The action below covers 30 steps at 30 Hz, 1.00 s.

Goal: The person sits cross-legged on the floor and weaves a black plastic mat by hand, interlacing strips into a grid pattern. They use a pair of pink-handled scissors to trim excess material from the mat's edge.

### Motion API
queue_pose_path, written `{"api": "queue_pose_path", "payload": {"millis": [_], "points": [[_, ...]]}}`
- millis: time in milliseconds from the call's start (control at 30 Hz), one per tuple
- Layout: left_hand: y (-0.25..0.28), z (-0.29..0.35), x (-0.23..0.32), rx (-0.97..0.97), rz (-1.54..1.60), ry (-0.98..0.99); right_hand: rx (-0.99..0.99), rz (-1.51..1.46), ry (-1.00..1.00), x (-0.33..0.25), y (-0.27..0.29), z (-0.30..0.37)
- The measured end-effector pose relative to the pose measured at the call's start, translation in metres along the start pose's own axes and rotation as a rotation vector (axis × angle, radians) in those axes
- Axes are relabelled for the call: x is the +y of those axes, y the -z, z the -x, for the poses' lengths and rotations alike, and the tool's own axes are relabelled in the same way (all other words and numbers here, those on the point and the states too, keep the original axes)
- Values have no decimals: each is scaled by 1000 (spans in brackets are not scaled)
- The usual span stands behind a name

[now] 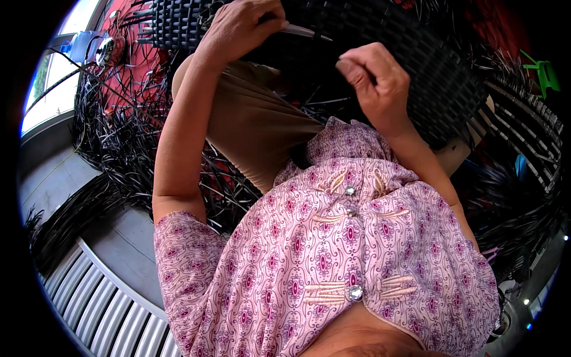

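Observation:
My left hand (242, 28) is closed at the top of the view, fingers pinched together. From them a narrow greyish piece with a pointed tip (304, 31) sticks out to the right; whether it is a strip or a blade I cannot tell. My right hand (377, 86) is curled closed, thumb against the fingers, and what it may hold is hidden. It hovers by the dark woven wicker panel (431, 68), which spreads across the top and right over my knees. A further part of the weave (178, 25), with loose strip ends, lies beside my left hand.
Tangled black strips (128, 128) cover the red floor on the left. A bundle of black strips (74, 217) lies beside a slatted white rack (113, 303). At the right stand a green plastic item (544, 76) and a curved strip-wound frame (529, 134).

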<state>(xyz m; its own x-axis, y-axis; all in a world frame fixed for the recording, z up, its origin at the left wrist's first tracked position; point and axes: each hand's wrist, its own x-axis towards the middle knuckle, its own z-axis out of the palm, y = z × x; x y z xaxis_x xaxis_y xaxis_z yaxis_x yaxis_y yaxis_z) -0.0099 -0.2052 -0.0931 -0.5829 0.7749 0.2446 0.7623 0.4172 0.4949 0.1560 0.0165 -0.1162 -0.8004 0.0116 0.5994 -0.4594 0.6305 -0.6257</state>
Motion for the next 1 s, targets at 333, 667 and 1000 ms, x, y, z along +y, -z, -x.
{"api": "queue_pose_path", "payload": {"millis": [333,667,1000], "points": [[6,-1,13,-28,13,42,-117,158,-258,-8,7,-16],[-2,4,6,35,-91,28,-196,241,-148,2,-2,-24],[13,20,11,109,-191,96,-299,315,44,10,-21,-55]]}}
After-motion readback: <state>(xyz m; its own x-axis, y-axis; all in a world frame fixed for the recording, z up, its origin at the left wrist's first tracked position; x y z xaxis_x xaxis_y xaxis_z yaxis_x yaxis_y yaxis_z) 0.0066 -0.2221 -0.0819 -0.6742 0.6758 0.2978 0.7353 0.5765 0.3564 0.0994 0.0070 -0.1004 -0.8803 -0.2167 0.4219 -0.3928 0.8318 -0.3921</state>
